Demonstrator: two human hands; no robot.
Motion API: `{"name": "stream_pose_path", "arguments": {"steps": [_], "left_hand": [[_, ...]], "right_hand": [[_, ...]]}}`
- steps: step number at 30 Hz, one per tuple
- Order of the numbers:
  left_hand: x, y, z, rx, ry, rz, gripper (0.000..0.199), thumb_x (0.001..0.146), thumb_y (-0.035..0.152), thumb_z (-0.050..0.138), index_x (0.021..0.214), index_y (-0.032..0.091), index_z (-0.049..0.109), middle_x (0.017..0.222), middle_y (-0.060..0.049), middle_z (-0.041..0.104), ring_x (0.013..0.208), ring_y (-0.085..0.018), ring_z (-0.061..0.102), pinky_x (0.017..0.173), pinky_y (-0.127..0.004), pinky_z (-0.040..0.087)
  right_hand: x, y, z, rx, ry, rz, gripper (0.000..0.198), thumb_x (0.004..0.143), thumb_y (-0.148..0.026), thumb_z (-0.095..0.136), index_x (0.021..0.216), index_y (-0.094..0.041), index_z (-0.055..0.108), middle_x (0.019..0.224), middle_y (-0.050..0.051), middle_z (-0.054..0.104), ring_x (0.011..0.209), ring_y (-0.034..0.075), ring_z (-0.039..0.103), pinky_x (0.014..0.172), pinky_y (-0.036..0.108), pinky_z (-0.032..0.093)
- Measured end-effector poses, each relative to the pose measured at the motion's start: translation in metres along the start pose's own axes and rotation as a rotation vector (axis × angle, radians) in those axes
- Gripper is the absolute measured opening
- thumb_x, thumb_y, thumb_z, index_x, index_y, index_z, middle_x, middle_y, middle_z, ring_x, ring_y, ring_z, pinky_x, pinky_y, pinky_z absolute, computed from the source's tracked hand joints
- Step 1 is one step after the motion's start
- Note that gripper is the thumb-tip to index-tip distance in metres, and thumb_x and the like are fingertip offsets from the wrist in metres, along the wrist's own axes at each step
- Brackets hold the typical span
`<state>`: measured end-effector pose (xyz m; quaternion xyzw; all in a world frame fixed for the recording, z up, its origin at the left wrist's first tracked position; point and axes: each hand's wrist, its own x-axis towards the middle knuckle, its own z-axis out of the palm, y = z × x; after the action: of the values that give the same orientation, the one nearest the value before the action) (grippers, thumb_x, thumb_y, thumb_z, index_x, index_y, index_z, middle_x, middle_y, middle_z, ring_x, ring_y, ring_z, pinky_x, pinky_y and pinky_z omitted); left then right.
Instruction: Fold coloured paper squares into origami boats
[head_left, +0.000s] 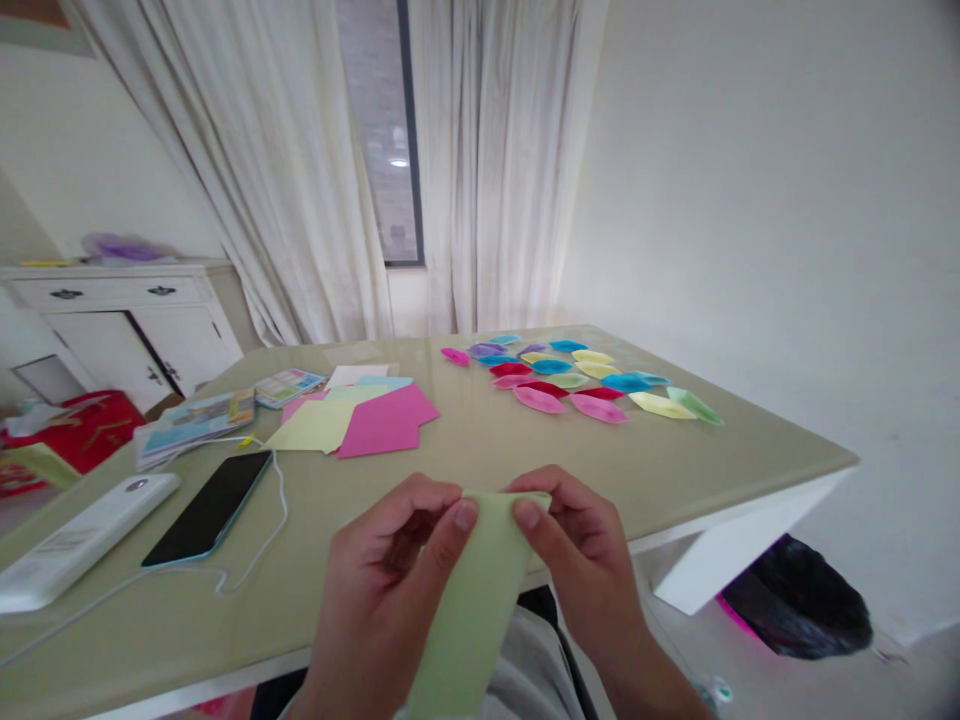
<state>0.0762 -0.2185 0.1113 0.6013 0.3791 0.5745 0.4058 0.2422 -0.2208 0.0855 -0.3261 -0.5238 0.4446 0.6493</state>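
Light-green paper strip [476, 590]: six o'clock, slanting down from both hands by the desk [712, 460].
Left hand [397, 570]: grip pinched tight on your strip's top-left corner.
Right hand [581, 550]: likewise, top-right.
Crease risk: your uneven thumb pressure could skew it.

Soft, flat ambient light: faint shadows on the tabletop [712, 470], green paper [472, 600] at 6 o'clock softly lit, one hot glint on the window pane [381, 120] at 11. Wide-lens stretch skews the cabinet [176, 345] at 9; periphery goes soft, dark corner falloff around 2.
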Motion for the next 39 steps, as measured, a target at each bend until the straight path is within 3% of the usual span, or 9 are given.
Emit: {"name": "stream_pose_path", "arguments": {"steps": [3, 11, 16, 25, 29, 31, 33, 36, 39], "left_hand": [[0.003, -0.005, -0.002, -0.006, 0.013, -0.026, 0.025, 0.093, 0.043, 0.076, 0.085, 0.02, 0.075, 0.076, -0.001, 0.07, 0.062, -0.012, 0.062, 0.053, -0.017, 0.051], [0.003, -0.008, -0.005, 0.055, 0.061, 0.016, 0.018, 0.092, 0.038, 0.077, 0.087, 0.021, 0.077, 0.078, -0.001, 0.074, 0.067, -0.014, 0.068, 0.058, -0.018, 0.054], [0.006, -0.01, -0.007, 0.059, 0.143, 0.051, 0.02, 0.092, 0.039, 0.077, 0.085, 0.02, 0.076, 0.075, 0.0, 0.072, 0.064, -0.013, 0.066, 0.055, -0.018, 0.05], [0.012, -0.025, -0.015, 0.063, 0.274, -0.072, 0.032, 0.086, 0.05, 0.08, 0.087, 0.019, 0.075, 0.07, 0.002, 0.069, 0.059, -0.013, 0.058, 0.052, -0.02, 0.046], [0.017, -0.032, -0.027, 0.164, 0.244, 0.043, 0.024, 0.094, 0.044, 0.074, 0.094, 0.02, 0.077, 0.083, -0.002, 0.076, 0.073, -0.017, 0.068, 0.066, -0.024, 0.054], [0.021, -0.031, -0.035, 0.3, 0.191, 0.21, 0.022, 0.093, 0.039, 0.076, 0.109, 0.024, 0.078, 0.105, -0.005, 0.079, 0.094, -0.021, 0.072, 0.083, -0.028, 0.057], [0.024, -0.026, -0.038, 0.458, 0.037, 0.383, 0.038, 0.085, 0.033, 0.085, 0.121, 0.028, 0.077, 0.12, -0.006, 0.077, 0.109, -0.024, 0.071, 0.094, -0.032, 0.056], [0.025, -0.018, -0.034, 0.505, -0.179, 0.482, 0.016, 0.088, 0.024, 0.082, 0.103, 0.03, 0.082, 0.097, -0.002, 0.08, 0.091, -0.019, 0.074, 0.083, -0.027, 0.058], [0.026, -0.011, -0.034, 0.467, -0.156, 0.474, 0.01, 0.092, 0.02, 0.077, 0.086, 0.027, 0.081, 0.076, 0.002, 0.075, 0.072, -0.014, 0.07, 0.067, -0.022, 0.055]], "right_hand": [[0.007, 0.009, -0.002, 0.031, 0.008, 0.034, 0.032, 0.094, -0.045, 0.077, 0.077, -0.019, 0.073, 0.063, 0.0, 0.062, 0.057, 0.012, 0.052, 0.054, 0.022, 0.043], [0.003, 0.006, -0.004, -0.021, 0.071, -0.033, 0.03, 0.095, -0.042, 0.077, 0.076, -0.019, 0.08, 0.067, 0.002, 0.064, 0.065, 0.015, 0.052, 0.059, 0.026, 0.043], [0.006, 0.009, 0.002, -0.017, -0.008, 0.022, 0.037, 0.101, -0.048, 0.067, 0.084, -0.019, 0.081, 0.072, 0.003, 0.065, 0.07, 0.017, 0.055, 0.065, 0.028, 0.045], [0.011, 0.019, 0.008, -0.3, -0.133, 0.0, 0.044, 0.106, -0.051, 0.057, 0.081, -0.017, 0.072, 0.07, -0.001, 0.056, 0.067, 0.015, 0.048, 0.062, 0.026, 0.039], [0.013, 0.02, 0.008, -0.483, -0.143, -0.126, 0.035, 0.11, -0.04, 0.052, 0.094, -0.02, 0.076, 0.078, 0.002, 0.067, 0.073, 0.017, 0.058, 0.069, 0.028, 0.042], [0.013, 0.018, 0.008, -0.598, -0.184, -0.213, 0.029, 0.109, -0.032, 0.051, 0.096, -0.021, 0.075, 0.082, 0.003, 0.071, 0.076, 0.018, 0.062, 0.074, 0.029, 0.043], [0.012, 0.014, 0.008, -0.673, -0.248, -0.288, 0.024, 0.108, -0.026, 0.052, 0.097, -0.021, 0.073, 0.087, 0.004, 0.074, 0.08, 0.019, 0.065, 0.078, 0.031, 0.044], [0.011, 0.007, 0.012, -0.75, -0.336, -0.32, 0.024, 0.107, -0.022, 0.051, 0.093, -0.021, 0.07, 0.085, 0.005, 0.074, 0.079, 0.02, 0.065, 0.076, 0.032, 0.043], [0.009, 0.005, 0.011, -0.782, -0.371, -0.291, 0.029, 0.109, -0.022, 0.048, 0.089, -0.021, 0.069, 0.079, 0.004, 0.072, 0.075, 0.019, 0.063, 0.073, 0.032, 0.043]]}}
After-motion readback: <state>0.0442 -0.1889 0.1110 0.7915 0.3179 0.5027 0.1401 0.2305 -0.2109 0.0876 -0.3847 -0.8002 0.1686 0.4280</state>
